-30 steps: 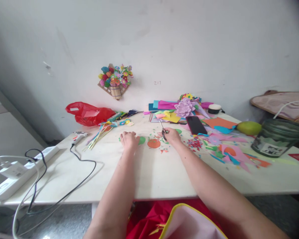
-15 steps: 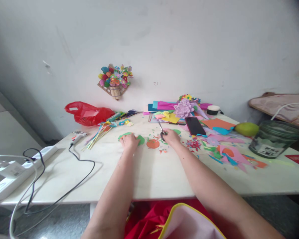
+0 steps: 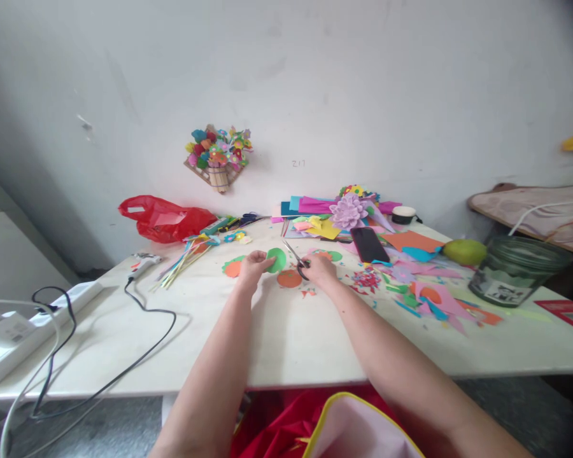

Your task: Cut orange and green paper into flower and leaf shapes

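Pinched in my left hand (image 3: 254,266) is a green paper or foam circle (image 3: 276,259), raised a little above the tabletop. My right hand (image 3: 321,267) grips a pair of scissors (image 3: 292,251) by the dark handles; the blades point up and to the left, near the circle. An orange circle (image 3: 289,278) lies flat between the hands. Left of my left hand, an orange cutout (image 3: 233,270) rests over a green one with a wavy edge. Partly hidden behind my right hand are further orange and green cutouts (image 3: 335,256).
Red and blue snippets (image 3: 367,278) and coloured scraps (image 3: 430,296) are spread on the right, with a phone (image 3: 370,245) behind. A glass jar (image 3: 516,273) stands far right. On the left are a red bag (image 3: 165,219), thin sticks (image 3: 184,264) and a cable (image 3: 165,310).
My left hand has gone from lying on green pieces to holding up a green circle. An orange cutout shows where that hand was. The scissors have shifted left, and the view has turned slightly.
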`<state>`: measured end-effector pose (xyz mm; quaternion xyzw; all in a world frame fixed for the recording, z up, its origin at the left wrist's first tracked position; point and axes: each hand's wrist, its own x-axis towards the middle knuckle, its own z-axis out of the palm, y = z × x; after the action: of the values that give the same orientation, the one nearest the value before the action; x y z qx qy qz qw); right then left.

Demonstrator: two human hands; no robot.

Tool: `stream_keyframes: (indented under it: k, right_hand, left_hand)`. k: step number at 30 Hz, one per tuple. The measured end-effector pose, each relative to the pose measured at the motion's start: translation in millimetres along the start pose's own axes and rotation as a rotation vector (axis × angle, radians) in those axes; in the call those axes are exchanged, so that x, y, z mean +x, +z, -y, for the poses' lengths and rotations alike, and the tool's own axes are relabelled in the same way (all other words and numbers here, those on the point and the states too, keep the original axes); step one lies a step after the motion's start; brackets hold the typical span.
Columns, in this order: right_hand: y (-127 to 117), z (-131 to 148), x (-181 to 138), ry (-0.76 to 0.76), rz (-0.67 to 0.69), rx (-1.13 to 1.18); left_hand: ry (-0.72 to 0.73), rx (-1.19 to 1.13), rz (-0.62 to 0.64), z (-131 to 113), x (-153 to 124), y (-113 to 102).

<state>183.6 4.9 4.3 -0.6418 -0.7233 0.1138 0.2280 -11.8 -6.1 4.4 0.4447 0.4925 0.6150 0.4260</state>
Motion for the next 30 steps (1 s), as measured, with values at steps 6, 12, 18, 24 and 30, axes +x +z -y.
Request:
stream_keyframes:
  k: [6,12,18,24,30]
  right_hand:
    - [-1,6,-6,-0.073,0.003,-0.088]
    - [0,16,-13,-0.184,0.033,-0.142]
    - [5,18,-13,-0.185,0.064,-0.114]
    - [6,13,-5,-0.147,0.059,0.239]
    - [3,8,-3,-0.132,0.149,0.921]
  left_hand:
    - [-0.013,-0.107,0.048,-1,-5,4]
    - [-0.036,-0.207,0.117,2,-7,10]
    - [-0.070,-0.234,0.071,4,-6,11]
    - [-0.103,-0.293,0.068,4,-6,12]
    - [-0.081,-0.256,0.143,8,-7,12]
